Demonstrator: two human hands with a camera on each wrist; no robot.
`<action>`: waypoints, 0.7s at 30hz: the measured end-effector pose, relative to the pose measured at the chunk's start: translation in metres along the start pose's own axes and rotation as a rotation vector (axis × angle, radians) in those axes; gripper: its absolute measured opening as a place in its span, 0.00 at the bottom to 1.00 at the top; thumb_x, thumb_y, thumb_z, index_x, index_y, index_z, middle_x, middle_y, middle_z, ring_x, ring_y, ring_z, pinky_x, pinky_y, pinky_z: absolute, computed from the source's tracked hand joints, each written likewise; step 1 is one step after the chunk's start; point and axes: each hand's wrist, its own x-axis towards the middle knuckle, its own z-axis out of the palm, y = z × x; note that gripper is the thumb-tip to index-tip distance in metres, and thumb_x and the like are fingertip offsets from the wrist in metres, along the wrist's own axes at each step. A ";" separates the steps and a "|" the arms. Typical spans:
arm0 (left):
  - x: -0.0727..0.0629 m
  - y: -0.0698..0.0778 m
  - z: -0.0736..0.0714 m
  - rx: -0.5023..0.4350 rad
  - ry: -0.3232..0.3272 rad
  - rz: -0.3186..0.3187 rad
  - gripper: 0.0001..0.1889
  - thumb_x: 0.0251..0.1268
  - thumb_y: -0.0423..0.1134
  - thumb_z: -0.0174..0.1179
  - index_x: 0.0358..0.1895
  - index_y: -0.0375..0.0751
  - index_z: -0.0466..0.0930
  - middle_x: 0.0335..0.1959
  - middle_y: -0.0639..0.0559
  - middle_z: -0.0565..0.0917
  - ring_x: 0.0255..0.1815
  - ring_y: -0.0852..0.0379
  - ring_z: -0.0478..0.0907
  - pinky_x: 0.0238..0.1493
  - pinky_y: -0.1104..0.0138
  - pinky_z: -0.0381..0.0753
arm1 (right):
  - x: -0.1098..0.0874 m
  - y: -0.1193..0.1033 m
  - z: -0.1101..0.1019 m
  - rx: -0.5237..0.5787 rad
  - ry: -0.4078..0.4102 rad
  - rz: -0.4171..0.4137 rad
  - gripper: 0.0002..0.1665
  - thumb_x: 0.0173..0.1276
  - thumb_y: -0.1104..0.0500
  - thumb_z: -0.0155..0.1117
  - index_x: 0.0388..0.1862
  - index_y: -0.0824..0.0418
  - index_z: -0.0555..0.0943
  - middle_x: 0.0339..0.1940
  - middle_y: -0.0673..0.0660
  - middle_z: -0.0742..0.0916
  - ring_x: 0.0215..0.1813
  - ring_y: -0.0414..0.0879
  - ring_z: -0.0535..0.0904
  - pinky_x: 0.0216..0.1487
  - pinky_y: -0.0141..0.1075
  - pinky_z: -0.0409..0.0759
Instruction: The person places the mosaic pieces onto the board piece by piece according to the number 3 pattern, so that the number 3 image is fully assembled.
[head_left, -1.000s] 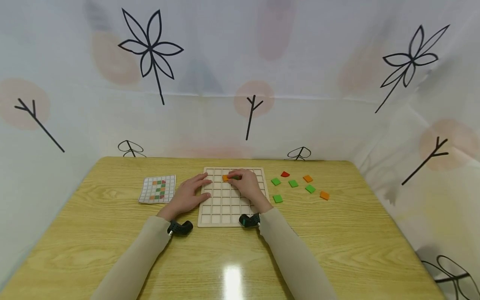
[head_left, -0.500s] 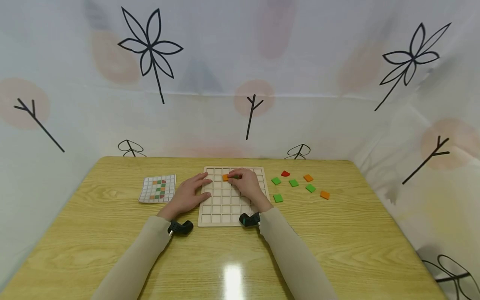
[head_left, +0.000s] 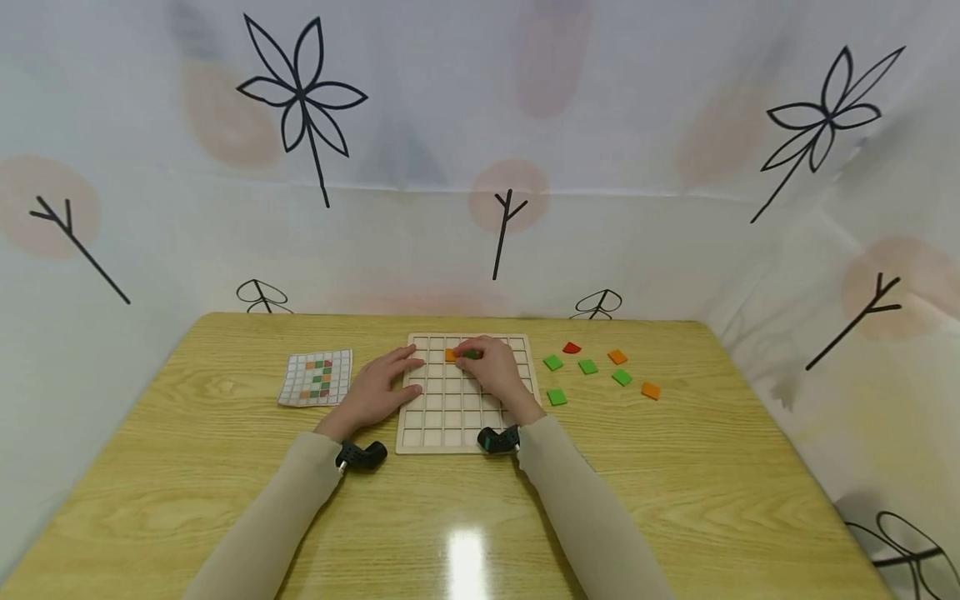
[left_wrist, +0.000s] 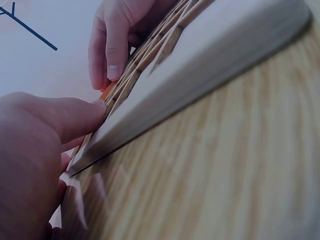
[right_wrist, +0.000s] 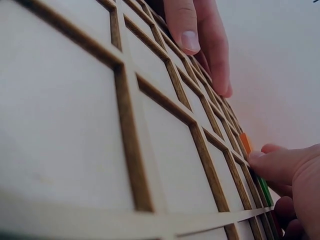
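Head view: left hand (head_left: 371,392) and right hand (head_left: 493,367) at one grid board (head_left: 453,418)

Seen from above, the whole layout shows, which neither wrist camera gives. The pale wooden board lies on the table (head_left: 720,500). The left hand rests along its left edge, fingers spread apart and gripping nothing. The right hand reaches over the board's upper half, thumb and forefinger close together at the right edge of one orange tile (head_left: 450,356), which sits on the grid; whether they pinch it cannot be told.

The right wrist view adds a green tile (right_wrist: 265,192) on the board, mostly covered by the right hand from above, and a dark red edge (right_wrist: 274,225) beyond it. The left wrist view alone shows the thickness of the board's side; there the orange tile is only a thin strip under the right fingertips.

Seven loose pieces lie right of the board: four green squares (head_left: 588,367), two orange squares (head_left: 651,391) and one red piece (head_left: 572,348) with a curved side. One printed card (head_left: 294,383) lies to the left. Each wrist carries one black device (head_left: 364,456).
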 end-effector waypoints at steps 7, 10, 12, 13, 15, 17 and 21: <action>0.000 0.001 0.000 -0.006 0.000 -0.002 0.27 0.72 0.47 0.60 0.69 0.41 0.74 0.77 0.43 0.62 0.77 0.41 0.55 0.71 0.38 0.53 | 0.000 -0.001 -0.001 -0.023 -0.029 -0.017 0.09 0.68 0.59 0.71 0.46 0.57 0.90 0.56 0.54 0.84 0.59 0.53 0.77 0.56 0.46 0.78; 0.000 0.000 0.000 -0.004 0.001 -0.001 0.27 0.72 0.47 0.60 0.69 0.41 0.74 0.77 0.43 0.62 0.77 0.41 0.55 0.71 0.37 0.53 | 0.000 -0.001 -0.001 -0.010 -0.022 -0.002 0.08 0.67 0.59 0.71 0.44 0.58 0.91 0.57 0.54 0.84 0.61 0.54 0.76 0.59 0.47 0.76; 0.001 0.000 0.001 -0.004 0.001 -0.001 0.27 0.72 0.47 0.60 0.69 0.41 0.74 0.77 0.43 0.62 0.77 0.41 0.55 0.71 0.37 0.53 | 0.000 -0.001 -0.001 -0.010 -0.018 0.002 0.08 0.67 0.59 0.71 0.43 0.58 0.91 0.57 0.53 0.84 0.61 0.53 0.76 0.59 0.47 0.76; 0.001 0.000 0.001 -0.004 0.000 -0.002 0.27 0.72 0.47 0.60 0.69 0.41 0.74 0.77 0.43 0.62 0.77 0.41 0.55 0.71 0.37 0.53 | 0.000 -0.001 -0.001 -0.012 -0.015 0.003 0.07 0.67 0.59 0.71 0.42 0.57 0.91 0.56 0.53 0.84 0.61 0.53 0.76 0.59 0.47 0.76; 0.001 -0.001 0.001 -0.004 0.000 -0.002 0.27 0.72 0.47 0.60 0.69 0.41 0.74 0.77 0.44 0.62 0.77 0.41 0.55 0.71 0.37 0.52 | 0.000 -0.001 -0.001 -0.019 -0.016 0.002 0.08 0.67 0.59 0.71 0.43 0.56 0.91 0.56 0.53 0.84 0.60 0.52 0.77 0.58 0.46 0.77; 0.000 -0.001 0.001 -0.002 0.002 -0.001 0.27 0.72 0.47 0.60 0.69 0.41 0.74 0.77 0.43 0.62 0.77 0.41 0.55 0.71 0.37 0.52 | 0.000 -0.003 -0.001 -0.030 -0.024 -0.008 0.10 0.67 0.58 0.71 0.46 0.55 0.90 0.55 0.54 0.84 0.57 0.52 0.78 0.54 0.46 0.78; 0.001 -0.002 0.002 0.004 0.004 0.004 0.27 0.72 0.47 0.60 0.69 0.41 0.74 0.77 0.43 0.62 0.77 0.41 0.55 0.71 0.37 0.53 | 0.001 -0.005 -0.002 -0.083 -0.040 -0.022 0.15 0.69 0.56 0.70 0.53 0.54 0.88 0.54 0.55 0.84 0.53 0.53 0.79 0.52 0.46 0.78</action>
